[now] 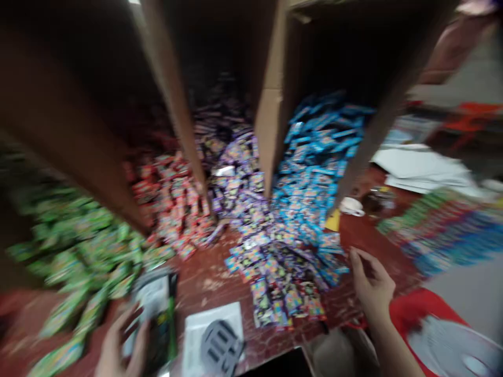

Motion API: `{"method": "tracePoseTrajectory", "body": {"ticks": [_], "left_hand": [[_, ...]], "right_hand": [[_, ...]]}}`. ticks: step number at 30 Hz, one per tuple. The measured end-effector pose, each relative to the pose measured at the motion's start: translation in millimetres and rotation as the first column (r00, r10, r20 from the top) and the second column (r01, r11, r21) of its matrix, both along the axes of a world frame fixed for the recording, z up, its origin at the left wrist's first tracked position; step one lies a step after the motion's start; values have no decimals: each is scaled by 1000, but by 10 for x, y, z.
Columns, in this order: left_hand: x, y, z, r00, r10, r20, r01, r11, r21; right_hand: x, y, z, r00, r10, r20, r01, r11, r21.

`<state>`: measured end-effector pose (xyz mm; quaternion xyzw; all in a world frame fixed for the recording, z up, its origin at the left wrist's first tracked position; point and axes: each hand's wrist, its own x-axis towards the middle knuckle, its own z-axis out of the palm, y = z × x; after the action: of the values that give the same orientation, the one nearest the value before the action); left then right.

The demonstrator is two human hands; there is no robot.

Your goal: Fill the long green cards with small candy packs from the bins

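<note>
My left hand (121, 345), at the lower left, has its fingers apart over the near edge of a grey and black plastic package (153, 296); motion blur hides whether they touch. My right hand (371, 285) is above the red tabletop at the right, thumb and forefinger together in a pinch; anything between them is too blurred to make out. Left of it lies a loose heap of small purple packets (275, 272), with blue packets (314, 178) behind. A white pouch with a dark round print (214, 337) rests between the hands near the table's front edge.
Cardboard dividers (269, 120) separate heaps of green packets (82, 246), red packets (175, 199), purple and blue ones. At the right are a roll of tape (351, 206), white sheets (424, 167), rows of coloured packets (448, 230) and a red container (428, 309).
</note>
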<state>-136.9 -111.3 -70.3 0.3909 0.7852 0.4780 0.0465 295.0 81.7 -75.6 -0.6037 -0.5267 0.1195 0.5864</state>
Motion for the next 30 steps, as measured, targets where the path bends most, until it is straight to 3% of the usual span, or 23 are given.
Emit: {"method": "tracePoseTrajectory", "body": {"ticks": [2, 3, 4, 6, 7, 8, 11, 14, 16, 19, 21, 23, 25, 28, 30], "left_hand": [[-144, -284, -107, 975, -107, -193, 90, 992, -92], [-184, -382, -170, 957, -150, -247, 118, 983, -140], [-202, -453, -238, 938, -193, -287, 142, 971, -190], [-188, -534, -371, 919, -230, -322, 139, 950, -281], [-164, -556, -431, 912, -224, -345, 115, 944, -308], [-139, -574, -483, 903, -214, -374, 87, 940, -329], [-91, -625, -596, 864, -221, -453, 30, 919, -393], [-106, -675, -677, 848, -235, -476, 21, 911, -412], [-124, -701, -725, 856, -204, -474, 2, 920, -392], [-129, -719, -731, 877, -163, -453, -12, 934, -358], [-129, -713, -638, 892, -147, -426, -1, 945, -328], [-145, -690, -452, 907, -122, -404, 4, 959, -282], [-178, -651, -214, 909, -100, -406, 6, 974, -225], [-221, -583, 105, 889, -121, -441, 58, 987, -153], [-213, -544, 233, 876, -149, -458, 102, 987, -126]], "right_hand": [[-782, -222, 46, 956, 283, -79, -285, 958, -22], [-1194, -328, 64, 888, 449, -100, -455, 889, -54], [-1612, -425, 75, 777, 619, -115, -629, 771, -99], [-2441, -577, 67, 468, 872, -144, -879, 442, -181], [-2836, -626, 48, 314, 938, -148, -929, 272, -250], [-3208, -656, 23, 206, 971, -123, -928, 154, -340], [-4130, -667, -46, 106, 992, -64, -884, 64, -463], [-4683, -615, -36, 45, 999, -25, -815, 22, -579], [-4833, -555, 14, -26, 999, -41, -754, -47, -655], [-4770, -477, 105, -149, 981, -125, -676, -193, -711], [-4592, -495, 166, -192, 964, -185, -664, -267, -699], [-4359, -602, 237, -195, 956, -220, -692, -293, -660], [-4120, -774, 331, -144, 956, -256, -791, -267, -551], [-3814, -1032, 510, -26, 952, -306, -929, -137, -345], [-3662, -1140, 624, 22, 961, -274, -964, -52, -260]]}}
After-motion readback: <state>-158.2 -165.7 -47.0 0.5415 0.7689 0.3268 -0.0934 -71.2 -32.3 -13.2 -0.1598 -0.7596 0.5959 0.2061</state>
